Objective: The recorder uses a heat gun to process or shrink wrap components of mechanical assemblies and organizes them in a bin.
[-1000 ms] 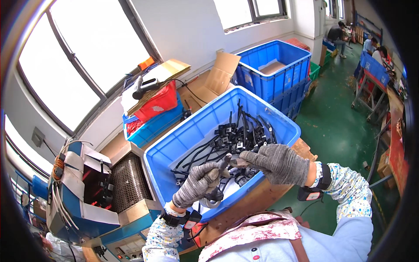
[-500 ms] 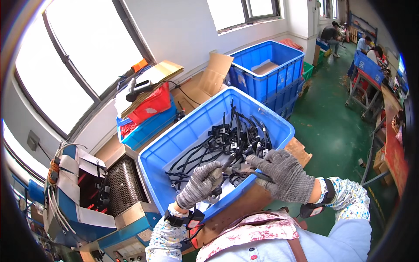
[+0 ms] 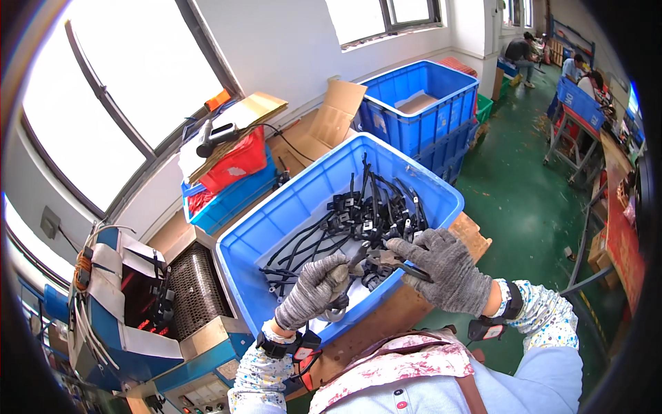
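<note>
Both my hands wear grey knit gloves over the near side of a blue plastic bin (image 3: pixel 258 245). Closed in a pinch, my left hand (image 3: pixel 314 291) grips a black cable (image 3: pixel 359 254), whose end sticks up past the fingertips; a metal ring-shaped piece (image 3: pixel 336 314) hangs just below that hand. My right hand (image 3: pixel 452 272) is closed on another dark cable piece (image 3: pixel 416 273), with its fingertips pointing toward the left hand. Beyond them, a heap of black cables with connectors (image 3: pixel 365 214) lies in the bin. The gloves hide much of what they hold.
To the left stands a blue machine with a perforated metal mesh (image 3: pixel 198 290) and a red glow inside. A heat gun (image 3: pixel 215 136) lies on cardboard over a red bag (image 3: pixel 238 165). Stacked blue bins (image 3: pixel 420 110) stand behind; people sit at the far right.
The right hand has shifted slightly, its fingers a little more spread. The left hand keeps its pinch on the cable. The whole view has moved a touch.
</note>
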